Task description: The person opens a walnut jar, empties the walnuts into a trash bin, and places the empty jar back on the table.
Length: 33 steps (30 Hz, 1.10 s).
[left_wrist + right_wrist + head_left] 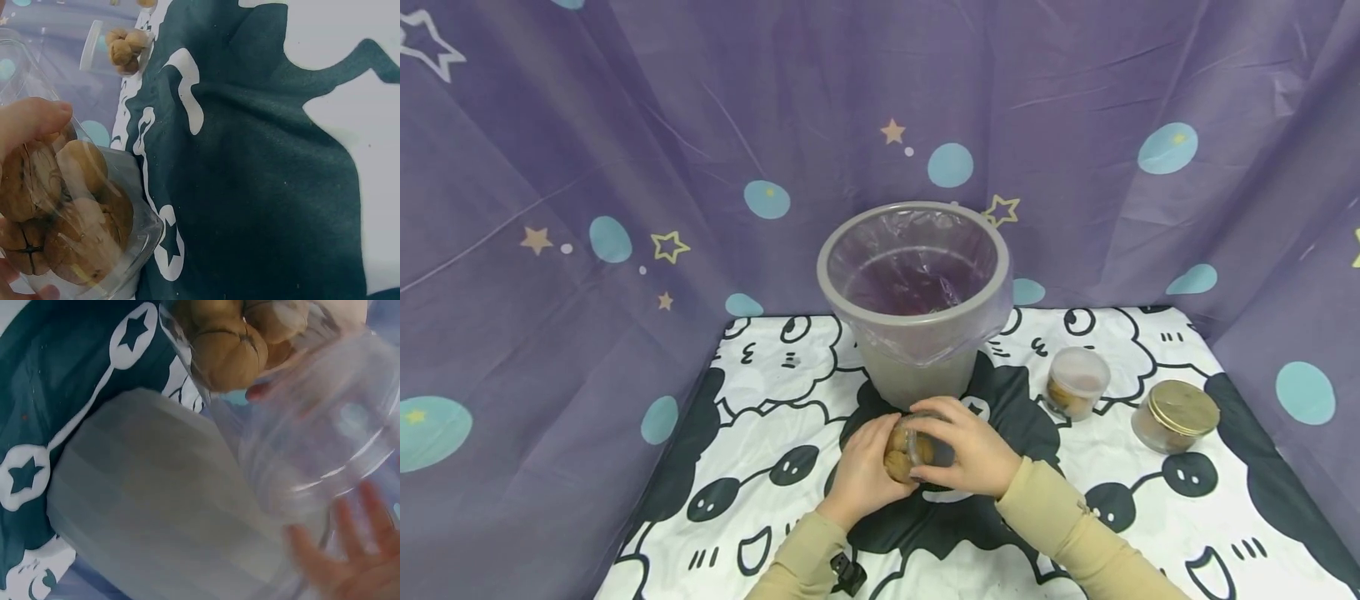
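Low in front of the grey bin, my left hand grips a clear plastic jar, tilted on its side. Several brown walnuts show through its wall in the left wrist view. My right hand is at the jar's mouth, thumb and fingers spread round the rim of a clear lid. Blurred right fingers appear at the lid's edge in the right wrist view. Part of the jar is hidden behind both hands.
A grey bin lined with a clear bag stands just beyond my hands. To the right are a jar with a whitish lid and a jar with a gold lid. A patterned cloth covers the table; a purple curtain hangs behind.
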Each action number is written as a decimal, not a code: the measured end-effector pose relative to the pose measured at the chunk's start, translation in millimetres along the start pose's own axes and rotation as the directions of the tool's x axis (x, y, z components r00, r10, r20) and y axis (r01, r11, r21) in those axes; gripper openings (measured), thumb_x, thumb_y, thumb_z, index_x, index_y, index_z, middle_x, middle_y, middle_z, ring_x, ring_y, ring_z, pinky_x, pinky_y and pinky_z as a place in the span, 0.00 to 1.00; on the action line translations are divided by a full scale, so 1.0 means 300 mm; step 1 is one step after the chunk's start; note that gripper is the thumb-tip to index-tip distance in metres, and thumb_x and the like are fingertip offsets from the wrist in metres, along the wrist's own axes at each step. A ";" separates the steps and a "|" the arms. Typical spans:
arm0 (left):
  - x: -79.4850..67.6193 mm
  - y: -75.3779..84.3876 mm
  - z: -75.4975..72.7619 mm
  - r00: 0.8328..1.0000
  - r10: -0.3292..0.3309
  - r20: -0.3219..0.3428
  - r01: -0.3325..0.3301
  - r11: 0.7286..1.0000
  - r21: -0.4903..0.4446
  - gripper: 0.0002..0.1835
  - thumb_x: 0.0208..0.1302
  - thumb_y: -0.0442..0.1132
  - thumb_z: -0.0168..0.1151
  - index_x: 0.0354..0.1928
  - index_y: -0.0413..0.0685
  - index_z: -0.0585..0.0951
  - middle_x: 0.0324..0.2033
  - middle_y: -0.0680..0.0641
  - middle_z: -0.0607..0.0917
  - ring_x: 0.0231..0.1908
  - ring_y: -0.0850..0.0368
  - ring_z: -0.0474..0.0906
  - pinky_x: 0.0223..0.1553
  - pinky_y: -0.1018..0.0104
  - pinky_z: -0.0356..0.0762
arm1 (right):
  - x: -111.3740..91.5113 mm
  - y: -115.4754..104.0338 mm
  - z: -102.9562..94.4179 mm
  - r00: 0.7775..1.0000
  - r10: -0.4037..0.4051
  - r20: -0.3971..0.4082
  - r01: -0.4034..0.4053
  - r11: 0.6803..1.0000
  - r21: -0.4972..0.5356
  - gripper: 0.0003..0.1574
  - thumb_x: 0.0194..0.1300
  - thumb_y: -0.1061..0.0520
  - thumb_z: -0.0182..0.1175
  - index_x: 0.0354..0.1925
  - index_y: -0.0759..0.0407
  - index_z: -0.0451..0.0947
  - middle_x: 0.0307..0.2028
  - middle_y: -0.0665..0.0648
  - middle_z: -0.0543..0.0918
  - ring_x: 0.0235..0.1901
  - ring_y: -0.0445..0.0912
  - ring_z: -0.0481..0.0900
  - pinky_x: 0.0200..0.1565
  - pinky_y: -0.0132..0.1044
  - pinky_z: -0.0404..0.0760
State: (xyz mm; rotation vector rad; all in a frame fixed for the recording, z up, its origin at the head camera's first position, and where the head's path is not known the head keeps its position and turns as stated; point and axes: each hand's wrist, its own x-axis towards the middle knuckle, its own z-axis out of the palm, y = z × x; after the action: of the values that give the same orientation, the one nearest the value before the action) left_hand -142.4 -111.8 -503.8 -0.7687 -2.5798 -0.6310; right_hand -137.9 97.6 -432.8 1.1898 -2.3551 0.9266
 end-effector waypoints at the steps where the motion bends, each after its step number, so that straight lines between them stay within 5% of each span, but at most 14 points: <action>1: 0.001 0.000 0.000 1.000 0.002 -0.004 -0.002 1.000 0.000 0.50 0.29 0.51 0.80 0.60 0.43 0.71 0.53 0.45 0.79 0.54 0.49 0.75 0.55 0.54 0.74 | -0.001 -0.004 -0.005 0.998 0.066 0.001 -0.066 0.998 -0.014 0.37 0.47 0.45 0.74 0.55 0.55 0.77 0.54 0.58 0.74 0.54 0.52 0.73 0.50 0.46 0.79; 7: 0.004 0.000 0.007 0.999 0.034 -0.035 -0.033 0.999 0.033 0.51 0.24 0.50 0.81 0.58 0.43 0.71 0.51 0.45 0.79 0.52 0.49 0.76 0.53 0.54 0.75 | -0.004 -0.019 -0.017 0.940 0.336 0.057 -0.326 0.936 -0.131 0.51 0.44 0.34 0.71 0.63 0.52 0.69 0.52 0.58 0.74 0.44 0.51 0.78 0.36 0.45 0.82; 11: 0.006 0.000 0.011 0.996 0.064 -0.058 -0.060 0.996 0.059 0.51 0.23 0.50 0.81 0.58 0.43 0.71 0.50 0.45 0.79 0.51 0.49 0.76 0.51 0.54 0.75 | -0.007 -0.022 -0.008 0.906 0.414 0.084 -0.398 0.903 -0.161 0.52 0.43 0.31 0.70 0.62 0.52 0.71 0.48 0.58 0.76 0.36 0.49 0.80 0.31 0.42 0.81; 18: 0.009 0.012 -0.004 1.000 0.001 0.015 -0.002 1.000 0.031 0.51 0.28 0.52 0.80 0.60 0.44 0.70 0.53 0.45 0.78 0.55 0.49 0.74 0.56 0.53 0.74 | -0.011 -0.020 0.006 0.869 0.483 0.104 -0.458 0.867 -0.194 0.53 0.42 0.28 0.68 0.61 0.52 0.71 0.37 0.54 0.75 0.25 0.41 0.71 0.24 0.36 0.75; 24: 0.009 0.013 -0.005 0.999 -0.028 0.042 0.027 0.999 0.021 0.50 0.30 0.51 0.80 0.61 0.45 0.69 0.54 0.45 0.78 0.55 0.49 0.74 0.57 0.53 0.73 | -0.010 -0.025 0.007 0.873 0.478 0.092 -0.454 0.868 -0.199 0.52 0.41 0.31 0.71 0.60 0.54 0.72 0.35 0.54 0.73 0.24 0.41 0.69 0.23 0.35 0.74; 33: 0.007 0.008 -0.002 0.997 -0.039 0.063 0.040 0.999 -0.011 0.51 0.29 0.50 0.81 0.61 0.44 0.69 0.54 0.44 0.78 0.56 0.48 0.74 0.57 0.52 0.73 | -0.015 -0.017 -0.010 0.924 0.348 0.159 -0.329 0.934 -0.138 0.51 0.36 0.46 0.78 0.61 0.53 0.70 0.47 0.57 0.71 0.42 0.49 0.72 0.38 0.43 0.80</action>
State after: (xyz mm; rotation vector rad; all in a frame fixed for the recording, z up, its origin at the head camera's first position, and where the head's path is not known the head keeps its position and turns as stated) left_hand -142.5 -109.3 -501.6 -0.7543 -2.6563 -0.6444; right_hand -131.2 100.0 -431.1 0.8703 -2.7805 0.8063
